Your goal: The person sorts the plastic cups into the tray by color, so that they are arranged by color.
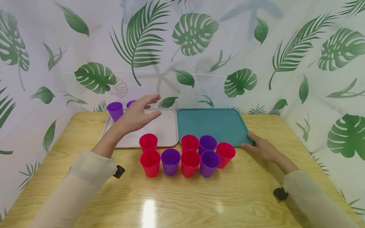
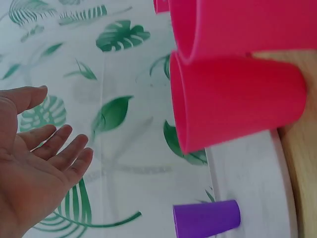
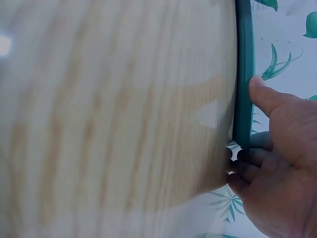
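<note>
The left hand (image 1: 137,115) hovers open-fingered over the white tray (image 1: 168,129); the right hand (image 1: 260,147) pinches the teal tray (image 1: 216,123) corner (best held steady).

Bright even light, glare on table (image 1: 149,209), blurred wrist views

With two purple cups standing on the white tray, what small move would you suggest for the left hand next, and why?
Probably bring the left hand, open and empty above the white tray, down to the nearest purple cup in the group on the table. Two purple cups stand on that tray, and the right hand rests on the teal tray.
</note>
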Demonstrator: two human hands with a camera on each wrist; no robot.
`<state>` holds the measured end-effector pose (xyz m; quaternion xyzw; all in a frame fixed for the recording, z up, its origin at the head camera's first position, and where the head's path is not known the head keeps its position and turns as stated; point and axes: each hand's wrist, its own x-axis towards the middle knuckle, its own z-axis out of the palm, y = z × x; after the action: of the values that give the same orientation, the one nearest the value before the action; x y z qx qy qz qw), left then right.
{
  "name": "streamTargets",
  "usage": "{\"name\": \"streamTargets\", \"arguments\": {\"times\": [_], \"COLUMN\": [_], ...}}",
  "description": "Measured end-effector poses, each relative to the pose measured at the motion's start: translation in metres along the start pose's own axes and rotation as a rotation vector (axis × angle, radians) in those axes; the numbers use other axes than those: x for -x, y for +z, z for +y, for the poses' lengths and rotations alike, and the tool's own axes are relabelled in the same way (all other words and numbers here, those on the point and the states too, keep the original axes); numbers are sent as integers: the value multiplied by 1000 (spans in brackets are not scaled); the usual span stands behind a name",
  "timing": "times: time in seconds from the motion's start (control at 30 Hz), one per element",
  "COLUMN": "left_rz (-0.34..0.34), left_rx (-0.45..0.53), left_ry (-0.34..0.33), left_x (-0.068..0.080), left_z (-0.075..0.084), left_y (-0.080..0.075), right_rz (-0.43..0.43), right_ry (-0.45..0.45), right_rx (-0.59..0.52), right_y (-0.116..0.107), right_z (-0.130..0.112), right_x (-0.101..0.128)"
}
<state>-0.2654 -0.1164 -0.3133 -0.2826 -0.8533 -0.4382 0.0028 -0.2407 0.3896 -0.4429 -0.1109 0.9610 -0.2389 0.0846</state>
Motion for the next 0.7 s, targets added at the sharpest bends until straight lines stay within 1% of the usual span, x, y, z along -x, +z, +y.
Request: {"name": "streamTargets", "arguments": {"times": [0.13, 0.27, 0.47, 0.7], "left_rz": [-46, -79, -125, -213], "left_rx": [24, 27, -4, -60], "left_ry": [22, 69, 99, 124], "left_x": [14, 24, 37, 49], "left_z": [13, 19, 15, 10], "left_y": [11, 21, 34, 46], "right_rz": [4, 5, 4, 1], "right_ry": [-1, 1, -4, -2], "right_rx": [1, 3, -2, 2], "right_y": [0, 0, -2, -2], "right_z": [-1, -2, -4, -3], "right_x": [0, 1, 1, 1]}}
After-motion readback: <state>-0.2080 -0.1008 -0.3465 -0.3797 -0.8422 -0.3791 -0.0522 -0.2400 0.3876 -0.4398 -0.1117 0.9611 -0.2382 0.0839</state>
